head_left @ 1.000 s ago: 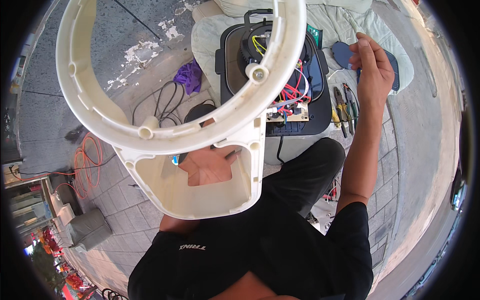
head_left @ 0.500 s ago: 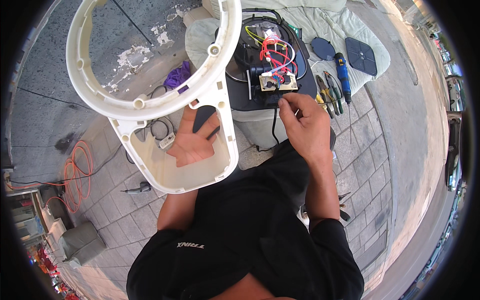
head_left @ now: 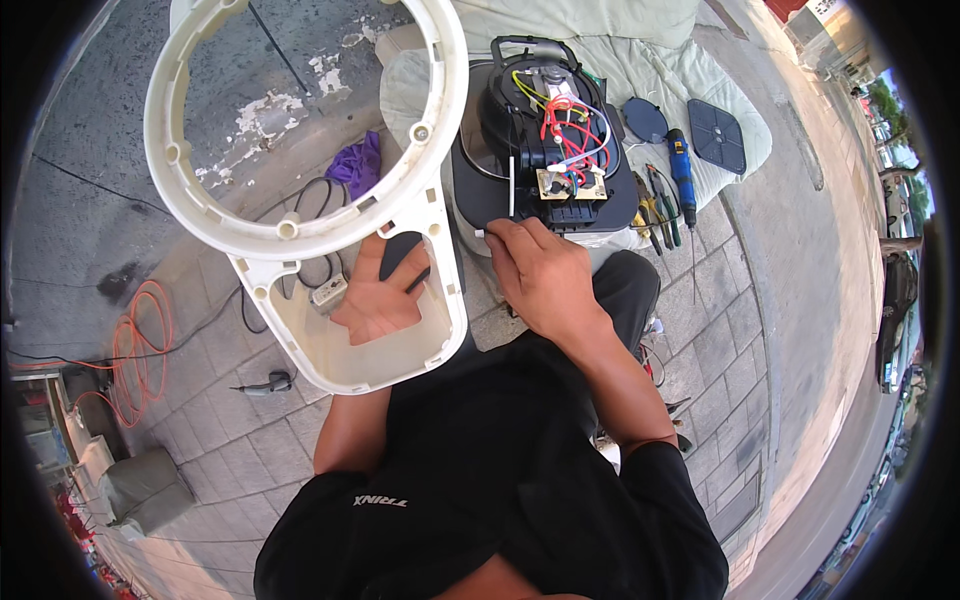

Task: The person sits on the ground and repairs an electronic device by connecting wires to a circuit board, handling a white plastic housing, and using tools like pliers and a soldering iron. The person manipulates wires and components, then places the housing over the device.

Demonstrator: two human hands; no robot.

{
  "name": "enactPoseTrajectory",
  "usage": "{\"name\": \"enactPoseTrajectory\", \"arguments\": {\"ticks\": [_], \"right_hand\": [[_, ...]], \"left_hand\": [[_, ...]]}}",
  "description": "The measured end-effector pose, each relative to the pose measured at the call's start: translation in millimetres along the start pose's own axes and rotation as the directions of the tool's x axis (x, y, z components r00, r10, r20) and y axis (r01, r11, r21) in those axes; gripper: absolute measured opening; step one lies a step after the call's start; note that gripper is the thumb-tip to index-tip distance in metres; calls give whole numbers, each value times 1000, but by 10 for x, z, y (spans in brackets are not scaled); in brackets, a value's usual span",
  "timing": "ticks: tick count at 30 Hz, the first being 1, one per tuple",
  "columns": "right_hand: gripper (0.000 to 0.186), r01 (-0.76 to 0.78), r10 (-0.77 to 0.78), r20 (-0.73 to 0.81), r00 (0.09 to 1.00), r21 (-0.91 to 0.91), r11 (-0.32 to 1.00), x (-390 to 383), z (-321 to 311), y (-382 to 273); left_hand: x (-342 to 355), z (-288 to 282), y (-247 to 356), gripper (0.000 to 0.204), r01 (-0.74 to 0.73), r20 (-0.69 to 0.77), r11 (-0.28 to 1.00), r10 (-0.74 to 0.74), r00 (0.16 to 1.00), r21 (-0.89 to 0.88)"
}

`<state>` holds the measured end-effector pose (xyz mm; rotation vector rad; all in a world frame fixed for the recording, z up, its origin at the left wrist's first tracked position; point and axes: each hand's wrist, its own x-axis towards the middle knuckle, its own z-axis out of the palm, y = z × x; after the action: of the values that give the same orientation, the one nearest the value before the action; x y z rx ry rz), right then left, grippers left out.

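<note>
My left hand [head_left: 385, 295] presses flat, fingers spread, against the inside of a white plastic housing shell [head_left: 345, 225] with a big ring-shaped opening, holding it up at the left. My right hand [head_left: 535, 270] rests at the front edge of a black appliance base [head_left: 545, 185], fingers closed on a small white part [head_left: 480, 233] there. The base shows a black motor block with red, yellow, blue and white wires [head_left: 565, 125] and a beige terminal board [head_left: 570, 183].
Pliers and screwdrivers [head_left: 655, 205], a blue tool [head_left: 683, 170] and two dark flat covers [head_left: 715, 135] lie on a pale cloth [head_left: 610, 40] to the right. A purple rag [head_left: 358, 165], black cables, an orange cord coil [head_left: 135, 350] and a grey bag [head_left: 145, 490] lie on the paving at left.
My right hand came down from the far tools on the right to the front edge of the black base. The white shell shifted a little in my left hand as the view moved.
</note>
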<state>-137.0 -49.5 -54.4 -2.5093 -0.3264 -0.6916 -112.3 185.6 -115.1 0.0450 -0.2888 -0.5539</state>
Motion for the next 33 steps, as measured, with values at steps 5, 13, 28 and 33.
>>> {"name": "enactPoseTrajectory", "arguments": {"ticks": [5, 13, 28, 33], "right_hand": [[17, -84, 99, -90, 991, 163, 983, 249, -398, -31], [22, -361, 540, -147, 829, 597, 716, 516, -734, 222], [22, -618, 702, 171, 691, 644, 452, 566, -901, 514], [32, -533, 631, 281, 723, 808, 251, 499, -952, 653]], "left_hand": [[76, -11, -142, 90, -1, -184, 1000, 1, 983, -1], [244, -15, -495, 139, 241, -124, 964, -227, 966, 111], [346, -281, -918, 118, 388, 93, 910, -378, 921, -143], [435, -244, -971, 130, 429, -14, 884, -439, 898, -185]]}}
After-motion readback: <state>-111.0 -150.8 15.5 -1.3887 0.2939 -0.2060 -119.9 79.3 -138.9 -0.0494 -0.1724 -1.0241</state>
